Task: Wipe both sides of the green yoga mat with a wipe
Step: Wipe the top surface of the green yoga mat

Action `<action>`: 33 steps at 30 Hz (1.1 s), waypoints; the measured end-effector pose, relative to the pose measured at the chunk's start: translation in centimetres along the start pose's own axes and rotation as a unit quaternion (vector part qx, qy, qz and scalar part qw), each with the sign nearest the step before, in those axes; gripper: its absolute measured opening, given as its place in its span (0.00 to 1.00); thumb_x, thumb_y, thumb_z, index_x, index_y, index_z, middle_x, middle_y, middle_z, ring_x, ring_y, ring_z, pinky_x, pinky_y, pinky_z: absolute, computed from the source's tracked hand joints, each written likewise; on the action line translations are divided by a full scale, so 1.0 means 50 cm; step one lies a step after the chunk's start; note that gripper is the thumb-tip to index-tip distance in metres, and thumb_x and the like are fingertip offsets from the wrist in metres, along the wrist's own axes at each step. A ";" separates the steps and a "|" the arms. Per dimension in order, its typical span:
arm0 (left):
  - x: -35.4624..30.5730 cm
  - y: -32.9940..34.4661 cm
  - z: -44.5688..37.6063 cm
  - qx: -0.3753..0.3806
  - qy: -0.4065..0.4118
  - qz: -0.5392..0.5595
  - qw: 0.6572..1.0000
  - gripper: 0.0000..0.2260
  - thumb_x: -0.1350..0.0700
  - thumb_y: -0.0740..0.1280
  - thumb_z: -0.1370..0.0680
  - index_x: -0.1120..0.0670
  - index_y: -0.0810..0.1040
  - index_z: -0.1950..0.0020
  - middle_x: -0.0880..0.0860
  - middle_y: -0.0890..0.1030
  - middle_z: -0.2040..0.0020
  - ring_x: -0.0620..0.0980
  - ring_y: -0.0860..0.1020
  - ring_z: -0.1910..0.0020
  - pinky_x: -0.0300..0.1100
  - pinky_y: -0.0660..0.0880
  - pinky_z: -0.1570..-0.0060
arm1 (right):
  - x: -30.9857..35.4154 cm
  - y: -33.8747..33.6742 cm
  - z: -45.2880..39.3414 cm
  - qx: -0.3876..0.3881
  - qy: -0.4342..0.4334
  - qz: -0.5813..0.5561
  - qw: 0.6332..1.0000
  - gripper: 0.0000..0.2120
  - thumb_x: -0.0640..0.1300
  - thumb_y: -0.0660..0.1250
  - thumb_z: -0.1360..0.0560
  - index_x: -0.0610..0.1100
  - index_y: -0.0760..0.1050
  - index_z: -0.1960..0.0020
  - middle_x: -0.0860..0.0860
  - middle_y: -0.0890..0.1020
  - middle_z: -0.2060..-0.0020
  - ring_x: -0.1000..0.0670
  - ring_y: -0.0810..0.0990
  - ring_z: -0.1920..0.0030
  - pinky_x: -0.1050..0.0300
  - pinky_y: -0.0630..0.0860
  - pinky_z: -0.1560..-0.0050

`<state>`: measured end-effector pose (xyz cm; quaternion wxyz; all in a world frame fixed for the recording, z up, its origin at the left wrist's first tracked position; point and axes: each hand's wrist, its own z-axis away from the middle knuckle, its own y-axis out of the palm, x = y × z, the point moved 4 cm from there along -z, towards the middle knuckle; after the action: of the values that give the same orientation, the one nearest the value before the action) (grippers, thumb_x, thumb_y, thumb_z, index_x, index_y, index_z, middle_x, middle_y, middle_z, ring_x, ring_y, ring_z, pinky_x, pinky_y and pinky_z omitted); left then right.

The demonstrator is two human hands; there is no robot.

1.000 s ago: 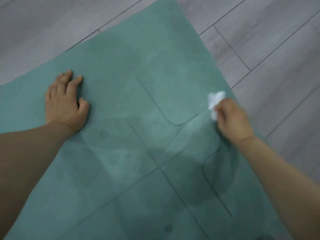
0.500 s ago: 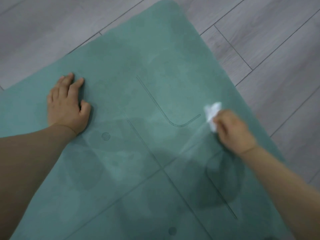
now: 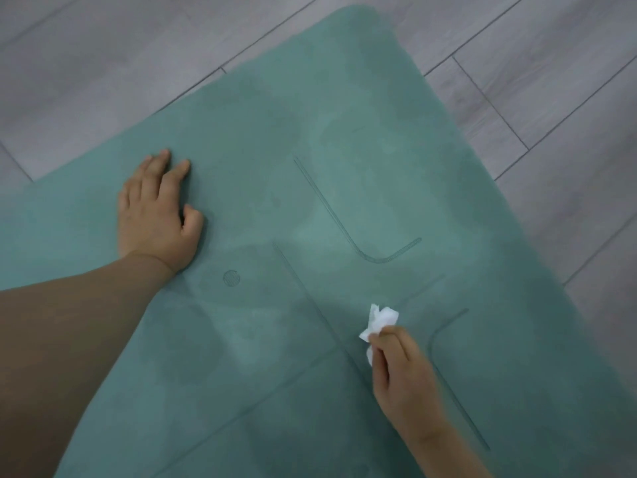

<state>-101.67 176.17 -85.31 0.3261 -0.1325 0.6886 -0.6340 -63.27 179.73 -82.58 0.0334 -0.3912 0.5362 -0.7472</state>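
The green yoga mat (image 3: 344, 132) lies flat on the floor, its printed alignment lines facing up and one rounded corner at the top. My left hand (image 3: 155, 215) rests palm down on the mat at the left, fingers straight. My right hand (image 3: 396, 367) grips a crumpled white wipe (image 3: 381, 320) and holds it against the mat near the centre line at the lower right. Darker and lighter patches mark the mat's surface around both hands.
Grey wood-plank floor (image 3: 551, 98) surrounds the mat at the top and right. The mat's right edge runs diagonally from the top corner down to the lower right.
My right hand with the wipe has swept from near the mat's right edge down and left toward the centre line. My left hand has stayed pressed in place.
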 end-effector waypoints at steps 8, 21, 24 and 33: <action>0.008 0.003 -0.003 0.006 0.004 -0.006 1.000 0.30 0.50 0.57 0.28 0.53 0.67 0.25 0.56 0.64 0.23 0.57 0.60 0.24 0.55 0.56 0.26 | 0.302 0.168 -0.513 0.003 -0.119 -0.026 0.993 0.10 0.35 0.59 0.25 0.34 0.76 0.46 0.38 0.78 0.48 0.36 0.78 0.57 0.49 0.73 0.61; 0.007 0.000 -0.005 0.015 -0.002 -0.007 1.000 0.30 0.49 0.55 0.28 0.53 0.67 0.25 0.55 0.63 0.23 0.57 0.59 0.23 0.54 0.54 0.25 | 0.098 0.057 -0.119 -0.034 0.071 -0.051 0.996 0.06 0.42 0.61 0.24 0.51 0.74 0.49 0.52 0.79 0.48 0.49 0.78 0.49 0.68 0.69 0.52; 0.007 0.000 -0.006 0.011 0.000 -0.011 1.000 0.30 0.49 0.55 0.28 0.53 0.68 0.26 0.56 0.64 0.23 0.57 0.60 0.23 0.54 0.54 0.25 | 0.070 0.038 -0.026 -0.049 0.134 -0.051 0.988 0.07 0.46 0.58 0.25 0.55 0.73 0.50 0.55 0.77 0.51 0.52 0.78 0.53 0.76 0.66 0.53; 0.006 -0.001 -0.004 0.026 0.001 -0.007 1.000 0.30 0.50 0.55 0.28 0.53 0.67 0.25 0.56 0.64 0.23 0.57 0.59 0.23 0.54 0.54 0.25 | 0.313 0.158 -0.630 0.000 -0.018 -0.036 0.999 0.07 0.34 0.63 0.26 0.37 0.76 0.48 0.41 0.76 0.40 0.43 0.76 0.42 0.60 0.66 0.47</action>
<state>-102.03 176.16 -85.33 0.3240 -0.1284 0.6713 -0.6542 -96.53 193.46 -84.28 0.0161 -0.4239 0.5210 -0.7407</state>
